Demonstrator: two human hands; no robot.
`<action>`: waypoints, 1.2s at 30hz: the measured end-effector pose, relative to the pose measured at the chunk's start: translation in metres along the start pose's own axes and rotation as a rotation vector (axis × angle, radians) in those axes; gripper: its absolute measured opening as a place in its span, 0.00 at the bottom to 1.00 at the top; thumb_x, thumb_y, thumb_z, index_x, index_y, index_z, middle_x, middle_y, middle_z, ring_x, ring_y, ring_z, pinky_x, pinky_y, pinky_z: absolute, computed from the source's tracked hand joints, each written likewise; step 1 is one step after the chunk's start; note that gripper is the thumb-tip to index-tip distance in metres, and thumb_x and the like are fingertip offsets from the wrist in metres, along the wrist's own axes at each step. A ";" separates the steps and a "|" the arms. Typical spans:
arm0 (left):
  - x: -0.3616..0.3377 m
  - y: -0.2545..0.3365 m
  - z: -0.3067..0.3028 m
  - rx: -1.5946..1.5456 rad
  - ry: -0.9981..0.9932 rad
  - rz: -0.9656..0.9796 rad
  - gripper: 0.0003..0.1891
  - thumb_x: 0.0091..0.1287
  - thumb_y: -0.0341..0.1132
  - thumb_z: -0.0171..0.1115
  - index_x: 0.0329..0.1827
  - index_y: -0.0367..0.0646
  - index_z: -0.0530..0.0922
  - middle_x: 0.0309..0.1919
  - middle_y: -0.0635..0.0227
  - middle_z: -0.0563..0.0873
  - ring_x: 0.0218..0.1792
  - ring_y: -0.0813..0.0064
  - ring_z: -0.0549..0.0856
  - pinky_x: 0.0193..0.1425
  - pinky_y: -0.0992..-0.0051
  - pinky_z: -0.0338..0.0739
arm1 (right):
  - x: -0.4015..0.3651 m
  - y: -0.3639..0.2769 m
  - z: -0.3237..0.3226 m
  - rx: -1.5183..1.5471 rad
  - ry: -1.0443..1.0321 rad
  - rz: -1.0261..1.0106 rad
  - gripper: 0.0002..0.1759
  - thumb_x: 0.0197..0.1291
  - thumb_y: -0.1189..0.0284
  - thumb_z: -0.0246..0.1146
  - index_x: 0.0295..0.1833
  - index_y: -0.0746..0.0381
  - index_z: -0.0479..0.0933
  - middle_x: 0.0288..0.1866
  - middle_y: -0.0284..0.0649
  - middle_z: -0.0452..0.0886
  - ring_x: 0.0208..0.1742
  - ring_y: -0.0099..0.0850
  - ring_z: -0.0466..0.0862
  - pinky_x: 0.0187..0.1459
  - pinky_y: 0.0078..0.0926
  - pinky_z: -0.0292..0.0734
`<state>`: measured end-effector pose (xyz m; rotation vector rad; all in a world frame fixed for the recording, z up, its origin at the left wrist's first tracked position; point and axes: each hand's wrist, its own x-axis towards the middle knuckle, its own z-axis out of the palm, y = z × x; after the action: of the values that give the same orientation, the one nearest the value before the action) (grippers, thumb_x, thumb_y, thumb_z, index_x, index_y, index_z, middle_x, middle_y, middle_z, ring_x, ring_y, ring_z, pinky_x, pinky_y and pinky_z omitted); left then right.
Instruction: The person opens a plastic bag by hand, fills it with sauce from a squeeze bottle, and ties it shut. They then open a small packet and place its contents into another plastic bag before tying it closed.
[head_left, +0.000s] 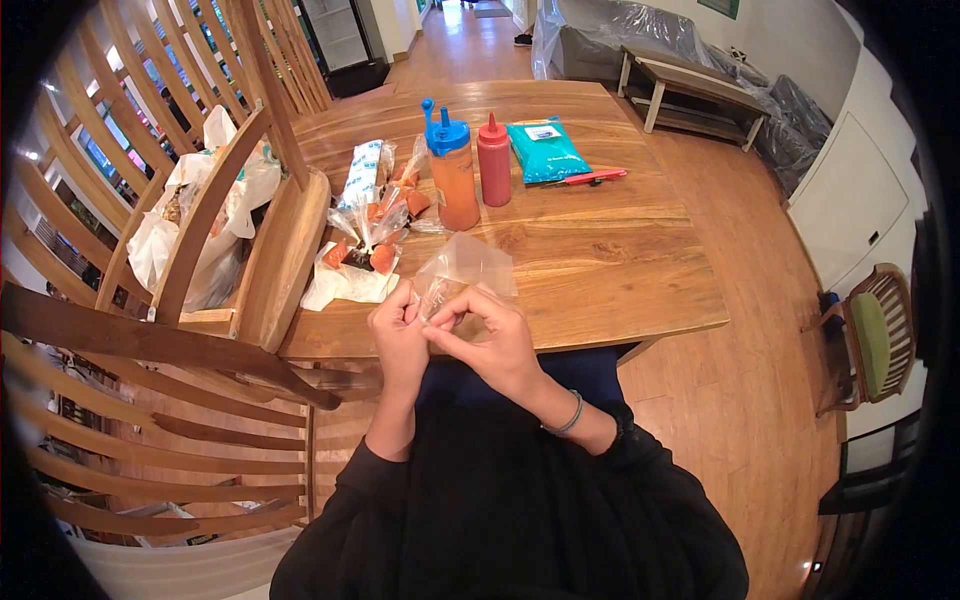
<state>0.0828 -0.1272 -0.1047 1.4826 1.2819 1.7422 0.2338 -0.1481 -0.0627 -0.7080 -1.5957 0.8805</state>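
Observation:
Both hands meet over the table's near edge around a clear plastic bag (pixel 465 268). My left hand (pixel 397 325) pinches the near edge of the bag. With thumb and fingers closed, my right hand (pixel 488 335) grips the same edge close beside it. The bag spreads away from me and looks flat, with nothing visible inside. Just beyond the left hand, a tied clear bag (pixel 372 240) with orange and dark contents rests by a white cloth or paper (pixel 345 287). Farther back stand an orange-filled bottle with a blue cap (pixel 458 185) and a red squeeze bottle (pixel 494 165).
On the wooden table (pixel 620 270) lie a teal packet (pixel 552 150), a red cutter-like tool (pixel 595 177) and a blue-and-white packet (pixel 363 172). A wooden chair (pixel 265 260) at left holds a white plastic bag (pixel 215 215). A green-cushioned chair (pixel 870 340) stands at right.

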 end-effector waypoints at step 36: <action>-0.003 0.019 0.016 -0.374 -0.152 -0.151 0.10 0.69 0.20 0.65 0.41 0.42 0.71 0.39 0.68 0.81 0.44 0.83 0.82 0.47 0.80 0.79 | 0.005 0.022 -0.010 0.005 0.218 0.005 0.11 0.66 0.78 0.66 0.53 0.66 0.78 0.43 0.38 0.83 0.43 0.24 0.83 0.44 0.24 0.76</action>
<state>0.1022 -0.1327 -0.0904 1.2421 0.9056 1.6290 0.2421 -0.1306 -0.0782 -0.7775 -1.3984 0.7821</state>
